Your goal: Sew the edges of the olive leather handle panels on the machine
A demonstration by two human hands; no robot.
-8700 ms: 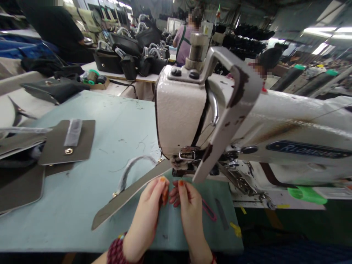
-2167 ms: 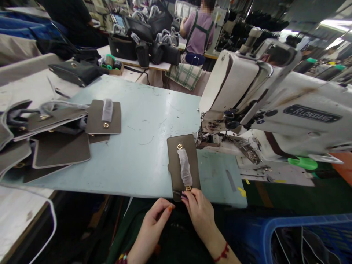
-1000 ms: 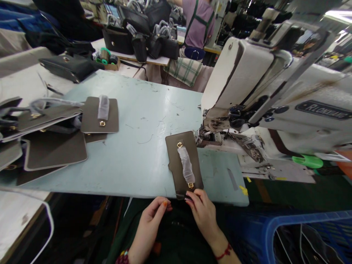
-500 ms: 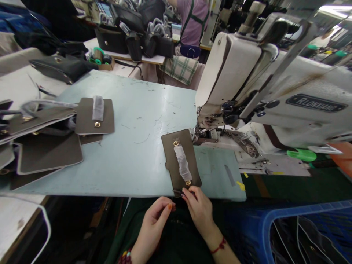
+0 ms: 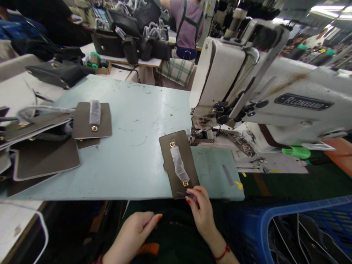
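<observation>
A brown leather-like bag panel [image 5: 167, 157] lies at the front edge of the pale blue table. Fixed to it is a strap in clear wrapping [image 5: 179, 164] with gold hardware at both ends. At the panel's near end, my right hand [image 5: 202, 209] is closed around a small dark pointed tool [image 5: 190, 195], perhaps thread snips; its tip reaches over the panel. My left hand [image 5: 134, 233] hovers over my lap, left of the panel and apart from it. Its fingers are curled with the thumb pressed along them, hiding whatever may be inside.
A sewing machine [image 5: 225, 80] stands right of the panel. More brown panels [image 5: 46, 157] are piled at the left. A blue crate [image 5: 264, 223] holding dark pieces is at lower right. Black bags [image 5: 110, 44] and a person in purple [image 5: 189, 22] are beyond the table [image 5: 132, 106].
My left hand has drawn back to the left and down, away from the panel. My right hand has shifted slightly, with the dark tool showing more. The view has turned a little.
</observation>
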